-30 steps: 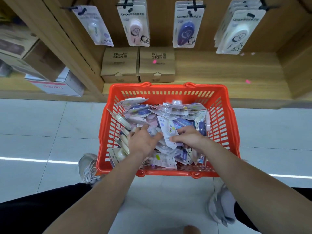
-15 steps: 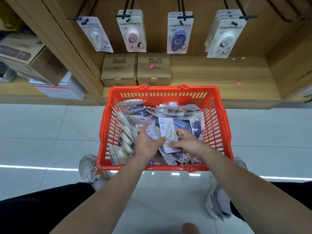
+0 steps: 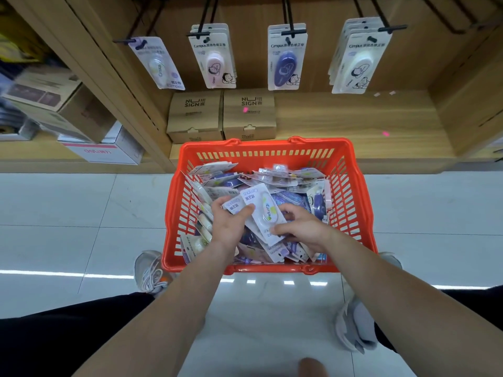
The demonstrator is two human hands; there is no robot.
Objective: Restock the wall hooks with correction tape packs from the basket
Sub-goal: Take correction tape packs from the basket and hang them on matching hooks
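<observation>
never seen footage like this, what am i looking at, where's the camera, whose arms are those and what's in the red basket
There is no machine here. This is one picture from a camera worn on a person's head, looking forward and down, so the two bare arms are the wearer's own. The left hand and right hand reach into an orange-red basket that stands on the tiled floor and is full of loose correction tape packs. Together they hold one white pack: the left thumb lies on its side and the right fingers pinch its lower end. Above, four wall hooks carry hanging packs. The leftmost pack seems to hang alone. Two brown boxes sit on the shelf below.
</observation>
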